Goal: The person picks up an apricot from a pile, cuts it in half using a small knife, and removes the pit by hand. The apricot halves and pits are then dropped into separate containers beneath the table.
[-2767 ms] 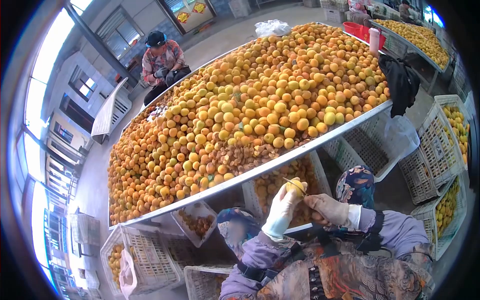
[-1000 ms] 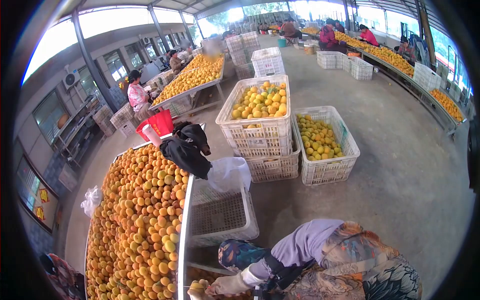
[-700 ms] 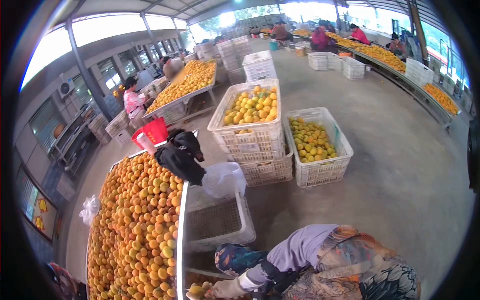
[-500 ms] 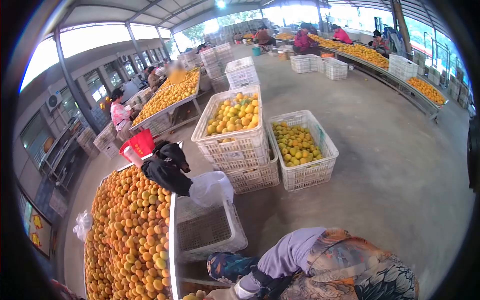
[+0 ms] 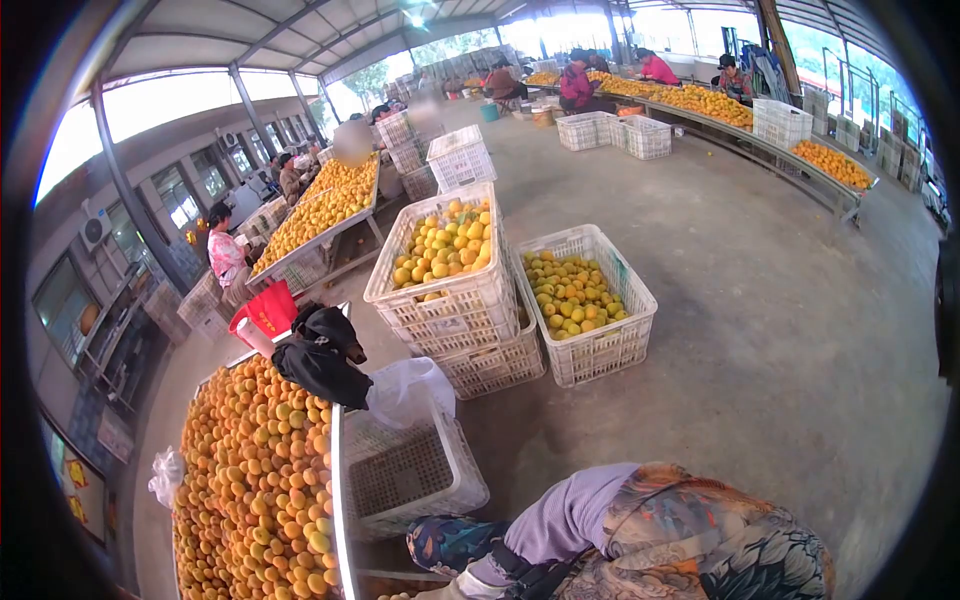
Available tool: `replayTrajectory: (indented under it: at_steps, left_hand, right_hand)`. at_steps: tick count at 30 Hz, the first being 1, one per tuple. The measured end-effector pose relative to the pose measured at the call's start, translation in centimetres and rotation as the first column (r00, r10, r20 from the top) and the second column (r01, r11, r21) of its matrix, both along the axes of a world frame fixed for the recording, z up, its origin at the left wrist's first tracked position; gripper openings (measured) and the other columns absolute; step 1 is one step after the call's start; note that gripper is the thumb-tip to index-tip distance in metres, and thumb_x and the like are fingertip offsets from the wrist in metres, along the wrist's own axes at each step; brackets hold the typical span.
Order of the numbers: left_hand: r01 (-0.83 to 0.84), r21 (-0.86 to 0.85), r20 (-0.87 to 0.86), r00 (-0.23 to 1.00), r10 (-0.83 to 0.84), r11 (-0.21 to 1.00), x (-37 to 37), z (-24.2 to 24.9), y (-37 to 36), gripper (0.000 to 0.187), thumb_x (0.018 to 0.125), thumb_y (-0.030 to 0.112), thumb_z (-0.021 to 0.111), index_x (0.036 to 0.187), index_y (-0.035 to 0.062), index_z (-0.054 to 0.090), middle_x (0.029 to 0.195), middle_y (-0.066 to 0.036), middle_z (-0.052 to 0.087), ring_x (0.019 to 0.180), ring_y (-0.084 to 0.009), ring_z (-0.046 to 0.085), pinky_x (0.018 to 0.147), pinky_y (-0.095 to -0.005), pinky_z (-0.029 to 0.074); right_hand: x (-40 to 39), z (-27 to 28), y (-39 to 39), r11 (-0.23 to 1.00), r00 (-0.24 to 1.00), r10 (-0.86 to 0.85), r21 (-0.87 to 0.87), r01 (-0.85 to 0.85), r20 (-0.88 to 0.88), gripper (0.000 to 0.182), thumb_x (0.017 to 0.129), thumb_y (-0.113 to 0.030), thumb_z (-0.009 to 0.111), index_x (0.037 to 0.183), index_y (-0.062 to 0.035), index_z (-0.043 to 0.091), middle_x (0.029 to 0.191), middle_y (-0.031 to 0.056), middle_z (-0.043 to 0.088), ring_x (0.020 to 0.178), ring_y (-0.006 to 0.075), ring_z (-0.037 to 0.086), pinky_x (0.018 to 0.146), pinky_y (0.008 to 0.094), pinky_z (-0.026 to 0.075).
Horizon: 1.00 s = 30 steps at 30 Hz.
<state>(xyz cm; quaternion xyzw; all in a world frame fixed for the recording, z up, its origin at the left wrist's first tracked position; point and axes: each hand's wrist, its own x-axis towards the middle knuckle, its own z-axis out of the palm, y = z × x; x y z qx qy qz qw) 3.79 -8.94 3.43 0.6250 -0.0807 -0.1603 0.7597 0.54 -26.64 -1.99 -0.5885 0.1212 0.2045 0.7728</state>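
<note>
Along the bottom edge, a lavender sleeve (image 5: 560,522) and patterned clothing lead to my right hand (image 5: 452,590), which looks covered by a pale glove. The frame cuts this hand off, so its fingers and anything in them are hidden. It is low beside the metal-edged sorting table (image 5: 342,500), close to a few fruits at the lower border. Orange-yellow apricots (image 5: 260,460) are heaped across that table. Just above my arm, an empty white plastic crate (image 5: 465,485) stands against the table's side. My left hand is out of view.
A black garment (image 5: 322,365), a red bag (image 5: 268,310) and a clear plastic bag (image 5: 410,388) lie at the table's far end. Beyond stand stacked crates (image 5: 450,325) topped with yellow fruit and another fruit-filled crate (image 5: 605,350). Several people sit at fruit-covered tables farther back.
The view has shifted a little, so the surroundings sit slightly farther left. My right hand shows less at the bottom edge, and fewer of the fruits beside it are visible.
</note>
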Motion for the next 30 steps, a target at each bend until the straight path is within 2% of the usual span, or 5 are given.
replayTrajectory:
  at_steps: [17, 18, 19, 22, 30]
  left_hand:
    - [-0.12, -0.146, -0.031, 0.993, 0.117, 0.982, 0.0, -1.5, 2.3, 0.039, 0.095, 0.044, 0.042, 0.097, 0.0061, 0.053, 0.098, -0.011, 0.057, 0.098, -0.0262, 0.055, 0.091, -0.0377, 0.043]
    - [-0.133, -0.129, -0.014, 0.991, 0.133, 0.983, 0.6, -2.4, 2.6, 0.045, 0.094, 0.05, 0.04, 0.099, 0.0079, 0.053, 0.098, -0.01, 0.057, 0.087, -0.0243, 0.057, 0.077, -0.0362, 0.049]
    - [-0.147, -0.131, -0.017, 0.989, 0.146, 0.98, 0.8, -2.6, 3.2, 0.045, 0.094, 0.05, 0.04, 0.099, 0.0079, 0.053, 0.098, -0.01, 0.057, 0.087, -0.0243, 0.057, 0.077, -0.0362, 0.049]
    - [-0.12, -0.085, -0.238, 0.966, 0.097, 0.989, 0.7, -2.4, 4.4, 0.059, 0.09, 0.064, 0.031, 0.107, 0.0122, 0.053, 0.099, -0.008, 0.059, 0.063, -0.0193, 0.053, 0.045, -0.0311, 0.044]
    - [-0.292, -0.14, -0.27, 0.931, 0.248, 0.946, -1.7, 1.8, 3.1, 0.056, 0.092, 0.06, 0.033, 0.114, 0.0119, 0.053, 0.104, -0.01, 0.059, 0.081, -0.0217, 0.056, 0.068, -0.0329, 0.05]
  right_hand:
    - [3.4, -2.3, 6.4, 0.982, 0.984, 0.176, 0.068, -0.177, 0.022, 0.045, 0.09, -0.058, 0.041, 0.108, -0.0199, 0.055, 0.064, -0.0047, 0.05, 0.052, 0.0126, 0.045, 0.045, 0.0295, 0.037]
    - [3.6, -2.5, 6.8, 0.979, 0.982, 0.189, 0.07, -0.19, 0.019, 0.045, 0.09, -0.058, 0.041, 0.108, -0.0199, 0.055, 0.065, -0.0048, 0.051, 0.052, 0.0126, 0.045, 0.045, 0.0295, 0.037]
    - [3.7, -2.7, 7.2, 0.977, 0.979, 0.202, 0.071, -0.203, 0.015, 0.045, 0.09, -0.059, 0.041, 0.109, -0.02, 0.055, 0.065, -0.0048, 0.051, 0.053, 0.0126, 0.045, 0.045, 0.0295, 0.037]
    - [4.1, -3.2, 8.4, 0.968, 0.971, 0.237, 0.081, -0.237, 0.006, 0.047, 0.09, -0.059, 0.04, 0.111, -0.0201, 0.054, 0.066, -0.005, 0.051, 0.054, 0.0126, 0.046, 0.046, 0.0294, 0.038]
    - [4.1, -4.1, 11.6, 0.94, 0.947, 0.321, 0.13, -0.316, -0.017, 0.05, 0.089, -0.06, 0.039, 0.116, -0.0205, 0.054, 0.068, -0.0054, 0.052, 0.056, 0.0126, 0.048, 0.047, 0.0292, 0.039]
